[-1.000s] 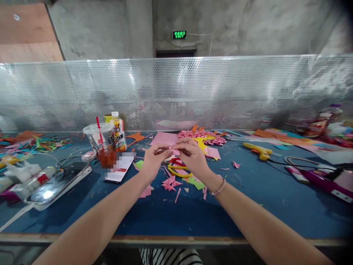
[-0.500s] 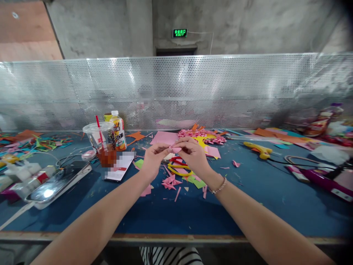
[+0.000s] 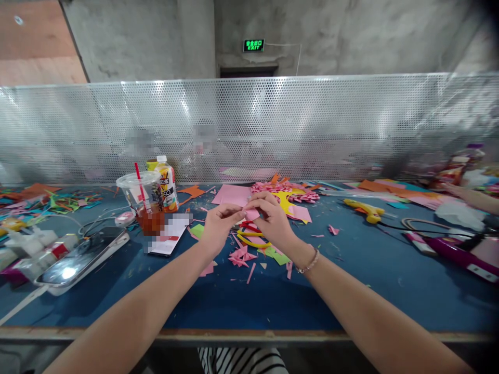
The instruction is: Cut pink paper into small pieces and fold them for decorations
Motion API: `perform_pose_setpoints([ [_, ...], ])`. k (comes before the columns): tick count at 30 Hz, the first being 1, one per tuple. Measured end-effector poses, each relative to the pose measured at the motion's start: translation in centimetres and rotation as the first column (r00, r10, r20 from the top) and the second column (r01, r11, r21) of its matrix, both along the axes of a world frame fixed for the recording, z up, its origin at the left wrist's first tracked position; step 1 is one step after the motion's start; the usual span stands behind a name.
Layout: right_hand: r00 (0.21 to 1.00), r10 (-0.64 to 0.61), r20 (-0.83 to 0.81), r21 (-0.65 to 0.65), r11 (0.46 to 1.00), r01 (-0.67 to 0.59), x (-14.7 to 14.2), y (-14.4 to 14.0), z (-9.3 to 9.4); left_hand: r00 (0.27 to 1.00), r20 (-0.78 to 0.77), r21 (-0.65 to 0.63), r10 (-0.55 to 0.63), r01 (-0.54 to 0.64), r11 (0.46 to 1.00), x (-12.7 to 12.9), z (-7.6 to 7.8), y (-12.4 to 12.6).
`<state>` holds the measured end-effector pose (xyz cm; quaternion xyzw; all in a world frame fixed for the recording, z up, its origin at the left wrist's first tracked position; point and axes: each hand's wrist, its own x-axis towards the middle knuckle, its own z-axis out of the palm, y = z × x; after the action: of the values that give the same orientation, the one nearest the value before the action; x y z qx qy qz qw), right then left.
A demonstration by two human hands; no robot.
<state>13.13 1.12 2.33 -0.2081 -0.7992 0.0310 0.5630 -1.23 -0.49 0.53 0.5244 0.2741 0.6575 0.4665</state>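
Between my fingertips is a small pink piece of paper, partly covered by the fingers. My left hand pinches its left side with thumb and fingers. My right hand grips it from the right, fingers bent over the top. Just below lie scissors with yellow and red handles, partly hidden by my right hand. Closer to me rests a cluster of folded pink paper points. Behind my hands are a pink paper sheet and a yellow piece with pink curled paper strips.
On the left stand a plastic cup with a red straw and a drink bottle, near phones. To the right lie a yellow glue gun and a purple device. A perforated metal screen borders the table's back.
The pink paper has turned between my fingers and shows a flatter face now. Another person's forearm has come in at the far right edge.
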Motion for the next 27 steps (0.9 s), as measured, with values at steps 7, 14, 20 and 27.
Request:
perform_pose_setpoints([
  [7, 1.0, -0.006, 0.013, 0.001, 1.0, 0.006, 0.08, -0.06, -0.13, 1.0, -0.015, -0.006, 0.002, -0.003, 1.0, 0.07, -0.11, -0.01],
  [14, 0.999, 0.0, 0.033, -0.005, 1.0, 0.0, 0.07, -0.3, 0.18, 0.999, 0.039, -0.021, -0.014, 0.015, 1.0, 0.03, -0.07, 0.0],
  [20, 1.0, -0.022, 0.011, -0.037, 0.999, 0.022, 0.0, -0.23, 0.23, 0.994, 0.104, -0.056, -0.044, 0.05, 0.997, 0.08, 0.18, -0.09],
  [27, 0.99, 0.036, -0.135, -0.219, 0.974, -0.065, -0.09, 0.47, -0.13, 0.988, 0.143, -0.119, -0.057, 0.075, 0.99, 0.27, 0.43, -0.36],
])
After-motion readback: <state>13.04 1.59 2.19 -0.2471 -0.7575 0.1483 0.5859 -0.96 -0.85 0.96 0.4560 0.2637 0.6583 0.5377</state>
